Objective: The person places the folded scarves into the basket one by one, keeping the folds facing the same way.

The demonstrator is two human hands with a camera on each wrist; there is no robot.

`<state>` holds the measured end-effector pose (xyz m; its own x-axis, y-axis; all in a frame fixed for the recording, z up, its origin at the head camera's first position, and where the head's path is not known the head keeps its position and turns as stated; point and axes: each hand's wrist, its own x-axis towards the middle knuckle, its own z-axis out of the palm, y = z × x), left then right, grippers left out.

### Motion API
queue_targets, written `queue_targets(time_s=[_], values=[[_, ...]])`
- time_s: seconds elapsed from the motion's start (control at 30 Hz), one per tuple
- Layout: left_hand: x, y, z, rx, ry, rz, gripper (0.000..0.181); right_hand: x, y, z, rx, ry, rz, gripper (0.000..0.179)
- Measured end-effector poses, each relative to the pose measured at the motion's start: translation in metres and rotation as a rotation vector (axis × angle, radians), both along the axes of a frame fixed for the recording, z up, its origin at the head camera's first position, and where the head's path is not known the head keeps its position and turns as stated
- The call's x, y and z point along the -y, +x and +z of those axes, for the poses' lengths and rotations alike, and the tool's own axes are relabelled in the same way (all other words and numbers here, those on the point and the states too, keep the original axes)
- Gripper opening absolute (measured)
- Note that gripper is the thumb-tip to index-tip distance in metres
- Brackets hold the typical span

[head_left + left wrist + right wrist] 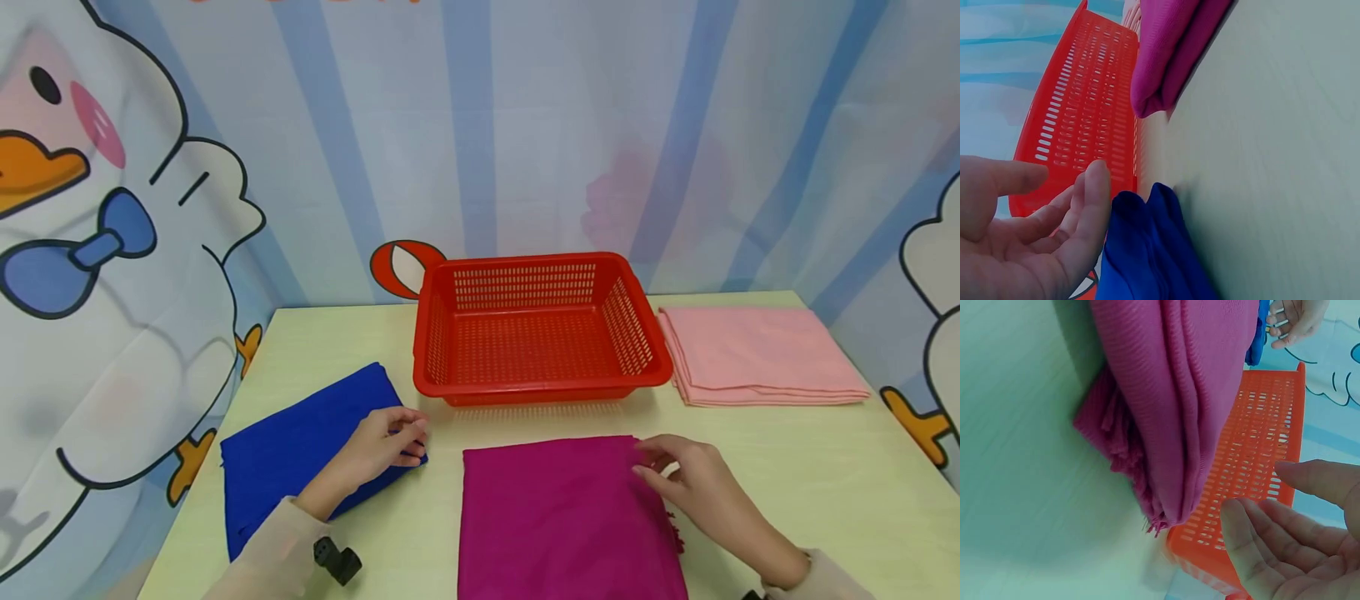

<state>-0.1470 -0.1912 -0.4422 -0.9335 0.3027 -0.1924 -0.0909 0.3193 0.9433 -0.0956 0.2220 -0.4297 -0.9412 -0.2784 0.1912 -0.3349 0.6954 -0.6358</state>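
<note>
Fingers loosely bent and gripping nothing, the left hand hovers by the blue cloth and the right hand by the magenta cloth, both folded on the counter before a red basket, with pink cloth beside it and orange lettering above seemingly cropped past reading.

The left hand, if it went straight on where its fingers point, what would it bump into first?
Probably the red basket, near its front left corner: in the head view the left hand points that way. Its height is hard to judge, so it might pass over instead.
</note>
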Motion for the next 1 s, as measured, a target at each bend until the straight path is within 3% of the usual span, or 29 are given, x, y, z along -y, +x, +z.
queue_targets(time_s=[0.17, 0.3, 0.63, 1.0], values=[[-0.002, 0.005, -0.003, 0.019, 0.023, -0.051, 0.039, -0.006, -0.001, -0.005, 0.055, 0.011, -0.055, 0.026], [-0.006, 0.008, -0.007, 0.053, 0.012, -0.056, 0.043, -0.013, -0.001, -0.009, 0.119, 0.043, -0.081, 0.026], [-0.015, 0.014, -0.01, 0.126, -0.021, -0.126, 0.041, -0.021, 0.0, -0.015, 0.434, -0.024, -0.136, 0.034], [-0.023, 0.021, -0.018, 0.223, 0.008, -0.197, 0.033, -0.027, -0.001, -0.029, 0.497, -0.091, -0.07, 0.031]])
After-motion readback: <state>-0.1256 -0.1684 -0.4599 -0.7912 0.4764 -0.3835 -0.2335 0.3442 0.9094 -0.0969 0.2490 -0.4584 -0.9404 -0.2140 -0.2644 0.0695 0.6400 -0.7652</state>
